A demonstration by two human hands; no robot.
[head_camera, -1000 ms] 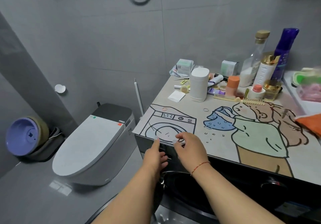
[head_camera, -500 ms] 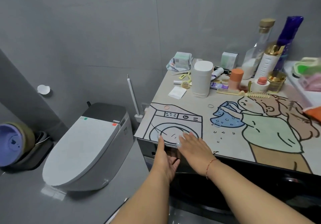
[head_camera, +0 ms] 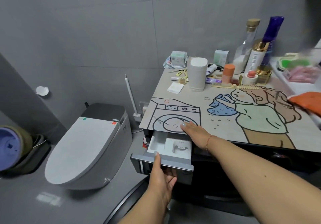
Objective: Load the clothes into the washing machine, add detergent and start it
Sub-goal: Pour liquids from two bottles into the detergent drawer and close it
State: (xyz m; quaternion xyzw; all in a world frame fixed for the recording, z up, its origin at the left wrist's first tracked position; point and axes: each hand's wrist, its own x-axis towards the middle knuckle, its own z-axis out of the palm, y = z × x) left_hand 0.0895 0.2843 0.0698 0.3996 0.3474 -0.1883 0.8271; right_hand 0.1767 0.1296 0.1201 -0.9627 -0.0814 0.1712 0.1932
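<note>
The left hand [head_camera: 162, 175] is gripping the front panel of the dark grey pull-out detergent drawer [head_camera: 163, 161] of the black front-loading washing machine [head_camera: 260, 156], thumb laid over the panel's top edge and fingers curled underneath it. The drawer is standing out from the machine's upper left corner, and its white plastic compartments [head_camera: 171, 145] are lying exposed just beyond the thumb, with no powder or liquid visible in them. The right hand [head_camera: 194, 130] is pressing flat, fingers straight and together, on the beige cartoon-printed cover mat [head_camera: 191, 98] that is lying over the machine's top, right above the drawer and just past the left hand (probably holding the mat's edge out of the way, though that is a guess).

So the step in hand is the detergent one: the drawer is being opened for filling. Whether the clothes are already in the drum cannot be told, as the door is hardly showing here.

The next move is calling for detergent, and neither hand is holding any. Well beyond the right hand, at the far side of the mat, a cluster of bottles is standing, among them a tall clear glass bottle with white powder [head_camera: 243, 49] and a tall purple plastic bottle [head_camera: 271, 36]; which of them, if any, is detergent cannot be read. The right hand is the freer one to fetch it while the left is steadying the drawer.
</note>
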